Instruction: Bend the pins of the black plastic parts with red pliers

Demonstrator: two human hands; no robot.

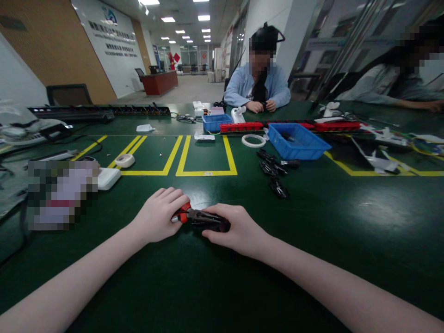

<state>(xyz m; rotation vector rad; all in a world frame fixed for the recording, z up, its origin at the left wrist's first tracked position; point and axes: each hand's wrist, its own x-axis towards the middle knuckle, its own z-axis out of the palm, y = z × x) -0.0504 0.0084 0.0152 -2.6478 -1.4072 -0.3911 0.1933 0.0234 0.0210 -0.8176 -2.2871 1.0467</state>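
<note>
My left hand (163,213) is closed around the red handles of a pair of pliers (185,212). The jaws of the pliers point right and lie against a dark, glossy black part (204,224). My right hand (237,229) grips this black part from the right, thumb below and fingers over the top. Its exact kind is hard to make out, and my fingers cover its right end. Both hands are low over the green table, close together. Several similar black parts (272,164) lie in a loose group beyond my right hand.
A blue bin (296,143) and a smaller blue bin (217,122) stand toward the far side. Between them lies a roll of white tape (254,140). A white box (108,178) rests at left. Across the green table (215,286) sits a person (256,78); another is at right.
</note>
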